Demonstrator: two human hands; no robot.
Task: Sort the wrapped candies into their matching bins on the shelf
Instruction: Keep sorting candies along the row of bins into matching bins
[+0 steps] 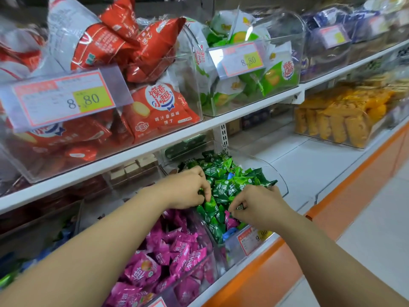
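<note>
Reaching into a clear bin (281,181) on the lower shelf (309,165), both hands work among the heaped green candies (223,173). The left hand (186,189) has its fingers curled, thumb and forefinger pinched together on a green candy (210,206) at the near side of the heap. The right hand (254,207), just beside it, has its fingers bent down and closed on a dark-green wrapper (240,206). Directly below those fingers a stray pink candy (230,221) lies among the green ones, with a blue candy (229,234) against the front wall and another blue one (230,175) further back in the heap. A price tag (252,239) hangs on the bin's front. The neighbouring bin (218,269) to the left is full of pink candies (177,247). On the shelf above stand clear bins of red packets (155,107) and green packets (272,76); orange snacks (332,120) fill a bin further right.
</note>
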